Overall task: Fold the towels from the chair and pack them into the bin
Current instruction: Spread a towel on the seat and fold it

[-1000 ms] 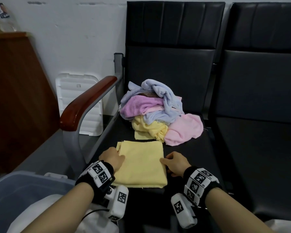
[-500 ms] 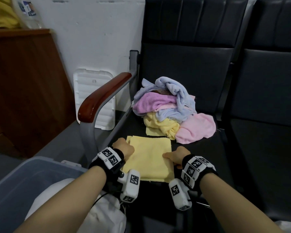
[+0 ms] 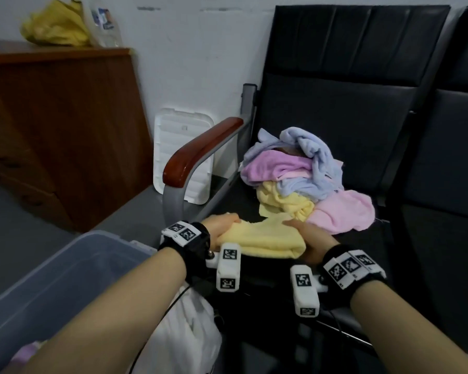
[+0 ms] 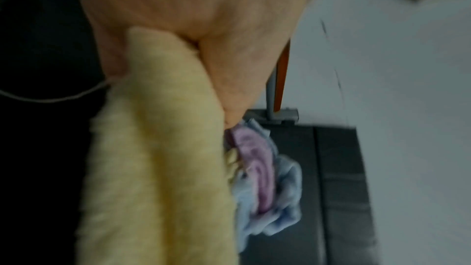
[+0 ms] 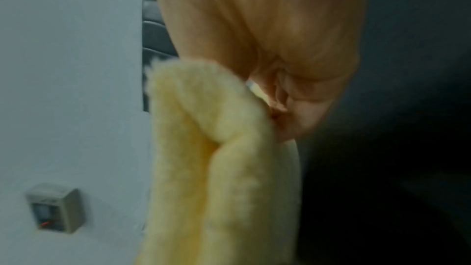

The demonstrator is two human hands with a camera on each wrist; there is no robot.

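— Where's the towel?

— I have the folded yellow towel (image 3: 262, 238) between both hands, over the front edge of the chair (image 3: 343, 109) seat. My left hand (image 3: 222, 225) has its grip clamped on the left end, thumb on top and fingers curled under. My right hand (image 3: 308, 238) grips the right end the same way; the right wrist view shows the fold pinched between thumb and fingers.

— And the rest?

— The pile (image 3: 303, 179) of loose towels, blue, purple, yellow and pink, sits further back on the seat, just beyond my hands. The bin (image 3: 65, 265) stands at lower left, beside the chair's armrest (image 3: 200, 149). Something purple shows low in the bin, too blurred to name. A white lid (image 3: 181, 157) leans on the wall behind the armrest.
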